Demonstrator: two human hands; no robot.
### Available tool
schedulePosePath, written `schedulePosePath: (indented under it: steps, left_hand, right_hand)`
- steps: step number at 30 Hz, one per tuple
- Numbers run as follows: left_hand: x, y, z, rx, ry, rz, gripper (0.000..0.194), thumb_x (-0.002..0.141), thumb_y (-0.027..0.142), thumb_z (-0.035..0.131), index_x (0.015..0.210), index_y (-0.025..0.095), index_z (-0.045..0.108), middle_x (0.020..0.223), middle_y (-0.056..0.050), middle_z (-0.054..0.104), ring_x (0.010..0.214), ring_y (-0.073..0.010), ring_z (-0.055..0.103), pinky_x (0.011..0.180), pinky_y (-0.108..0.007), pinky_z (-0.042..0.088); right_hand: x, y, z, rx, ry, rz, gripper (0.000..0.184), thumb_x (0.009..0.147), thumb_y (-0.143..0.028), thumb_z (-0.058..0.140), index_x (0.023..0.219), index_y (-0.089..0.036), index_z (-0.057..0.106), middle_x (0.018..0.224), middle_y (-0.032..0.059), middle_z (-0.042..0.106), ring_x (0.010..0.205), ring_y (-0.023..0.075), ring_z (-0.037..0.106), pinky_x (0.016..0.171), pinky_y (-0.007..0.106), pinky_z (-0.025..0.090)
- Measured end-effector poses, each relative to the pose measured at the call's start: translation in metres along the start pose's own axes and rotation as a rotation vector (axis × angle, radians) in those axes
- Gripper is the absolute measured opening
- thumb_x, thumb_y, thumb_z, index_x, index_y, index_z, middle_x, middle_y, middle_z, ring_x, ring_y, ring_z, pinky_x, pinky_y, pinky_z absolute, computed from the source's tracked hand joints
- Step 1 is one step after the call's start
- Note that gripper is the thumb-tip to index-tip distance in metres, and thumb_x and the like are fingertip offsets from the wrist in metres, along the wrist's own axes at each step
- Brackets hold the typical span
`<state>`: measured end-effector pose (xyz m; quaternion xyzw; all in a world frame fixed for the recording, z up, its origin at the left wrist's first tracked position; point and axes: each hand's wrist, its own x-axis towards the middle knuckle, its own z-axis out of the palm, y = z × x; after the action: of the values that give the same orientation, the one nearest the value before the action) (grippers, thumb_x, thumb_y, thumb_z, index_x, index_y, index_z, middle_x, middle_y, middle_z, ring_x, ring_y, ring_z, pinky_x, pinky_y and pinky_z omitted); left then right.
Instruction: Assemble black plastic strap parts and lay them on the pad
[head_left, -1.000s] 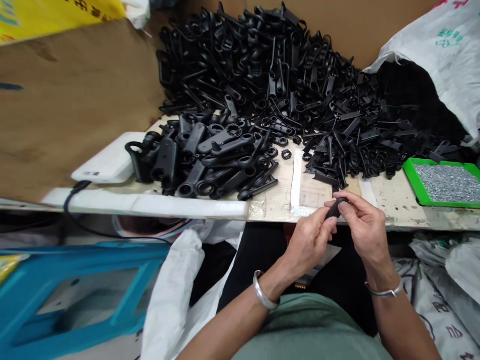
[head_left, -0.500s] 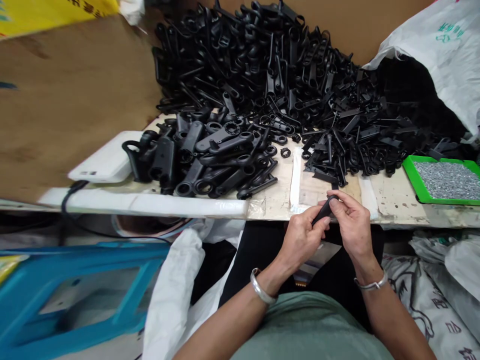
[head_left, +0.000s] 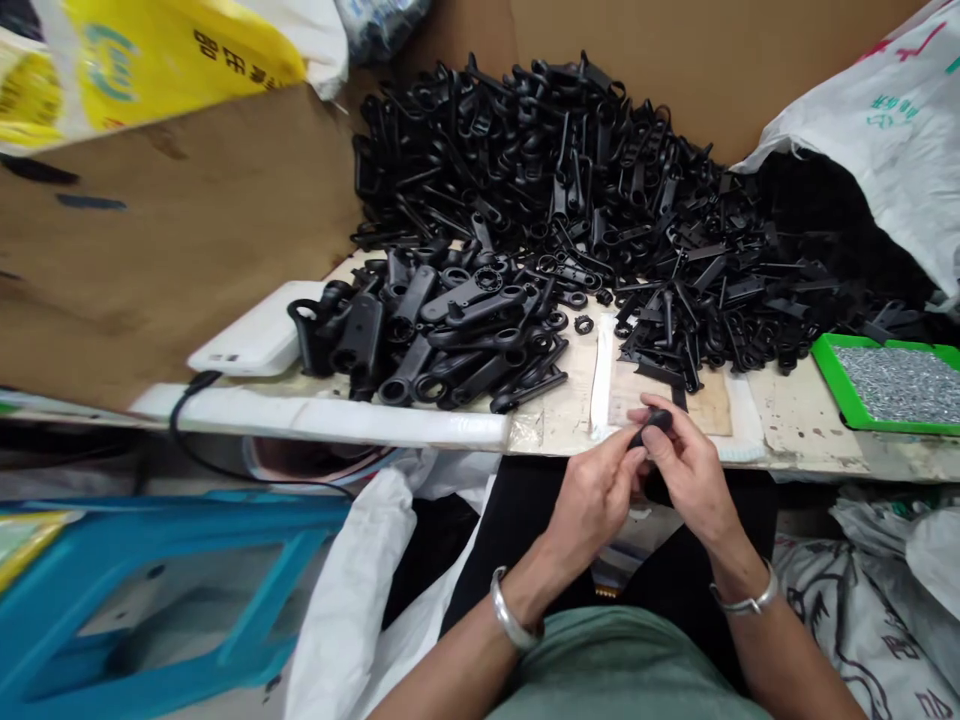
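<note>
Both hands meet at the near edge of the workbench (head_left: pixel 780 420), over my lap. My left hand (head_left: pixel 596 490) and my right hand (head_left: pixel 686 465) are closed together on one small black plastic part (head_left: pixel 651 422), its rounded end poking out between the fingertips. Each wrist wears a silver bangle. Just beyond the hands, a big heap of black plastic handle parts (head_left: pixel 600 190) covers the bench. A tidier cluster of thicker black handles (head_left: pixel 450 335) lies to the left of it.
A green tray of small metal screws (head_left: pixel 896 385) sits at the right. A white device with a black cable (head_left: pixel 255 340) lies at the left. White sacks (head_left: pixel 892 130) stand at the right, cardboard walls behind, and a blue stool (head_left: pixel 150 600) low left.
The view has shifted, so the bench sits further right and lower in frame. My hands stay joined on the black part, which has turned so that less of it shows.
</note>
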<state>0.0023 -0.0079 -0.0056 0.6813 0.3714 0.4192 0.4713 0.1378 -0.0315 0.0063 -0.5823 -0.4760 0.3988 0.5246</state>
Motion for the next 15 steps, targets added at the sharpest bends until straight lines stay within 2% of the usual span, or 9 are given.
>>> schedulePosePath:
  steps: [2, 3, 5, 8, 10, 12, 15]
  left_hand:
    - [0.001, -0.007, -0.017, 0.404, 0.118, 0.245, 0.028, 0.096, 0.027, 0.044, 0.11, 0.015, 0.065, 0.084, -0.01, 0.072, 0.073, -0.0193, 0.065, 0.071, -0.032, 0.05]
    - [0.004, -0.011, -0.028, 0.572, 0.194, 0.337, 0.028, 0.096, 0.024, 0.044, 0.112, 0.015, 0.065, 0.089, -0.012, 0.072, 0.079, -0.0213, 0.066, 0.075, -0.034, 0.05]
    - [0.012, -0.019, -0.056, 0.818, 0.352, 0.437, 0.029, 0.095, 0.019, 0.045, 0.117, 0.015, 0.063, 0.098, -0.014, 0.072, 0.089, -0.0246, 0.065, 0.082, -0.038, 0.047]
    - [0.03, -0.028, -0.095, 0.996, 0.524, 0.438, 0.034, 0.094, 0.02, 0.048, 0.125, 0.018, 0.061, 0.106, -0.014, 0.07, 0.099, -0.0285, 0.062, 0.088, -0.045, 0.042]
    - [0.043, -0.029, -0.112, 1.046, 0.578, 0.379, 0.034, 0.094, 0.023, 0.048, 0.124, 0.021, 0.062, 0.109, -0.015, 0.069, 0.104, -0.0317, 0.059, 0.089, -0.048, 0.038]
    - [0.053, -0.029, -0.12, 1.07, 0.577, 0.316, 0.034, 0.094, 0.027, 0.047, 0.123, 0.022, 0.063, 0.113, -0.016, 0.067, 0.109, -0.0354, 0.055, 0.09, -0.052, 0.035]
    - [0.062, -0.029, -0.121, 1.073, 0.531, 0.289, 0.037, 0.094, 0.032, 0.047, 0.127, 0.021, 0.06, 0.118, -0.019, 0.065, 0.112, -0.0391, 0.053, 0.09, -0.056, 0.03]
  right_hand:
    - [0.007, 0.001, -0.005, -0.109, -0.006, -0.022, 0.035, 0.087, -0.045, 0.061, 0.113, -0.021, 0.067, 0.102, 0.0066, 0.073, 0.088, 0.0209, 0.069, 0.08, 0.036, 0.057]
    - [0.011, 0.002, -0.01, -0.197, 0.042, -0.069, 0.032, 0.088, -0.043, 0.06, 0.109, -0.021, 0.068, 0.099, 0.0066, 0.073, 0.088, 0.0213, 0.069, 0.082, 0.037, 0.056]
    - [0.02, 0.004, -0.02, -0.443, 0.173, -0.223, 0.025, 0.091, -0.037, 0.057, 0.105, -0.021, 0.07, 0.098, 0.0073, 0.071, 0.09, 0.0224, 0.066, 0.085, 0.039, 0.054]
    - [0.034, 0.005, -0.03, -0.857, 0.29, -0.418, 0.023, 0.093, -0.028, 0.054, 0.108, -0.021, 0.069, 0.105, 0.0103, 0.066, 0.1, 0.0258, 0.06, 0.087, 0.041, 0.05]
    - [0.043, 0.006, -0.03, -1.059, 0.304, -0.411, 0.022, 0.092, -0.025, 0.054, 0.107, -0.021, 0.069, 0.106, 0.0113, 0.065, 0.1, 0.0269, 0.058, 0.081, 0.04, 0.049]
    - [0.05, 0.009, -0.028, -1.157, 0.277, -0.37, 0.018, 0.092, -0.022, 0.054, 0.101, -0.021, 0.07, 0.101, 0.0103, 0.065, 0.095, 0.0256, 0.057, 0.073, 0.036, 0.049]
    - [0.053, 0.013, -0.027, -1.135, 0.243, -0.375, 0.019, 0.093, -0.02, 0.05, 0.092, -0.022, 0.069, 0.092, 0.0075, 0.064, 0.089, 0.0222, 0.057, 0.069, 0.032, 0.047]
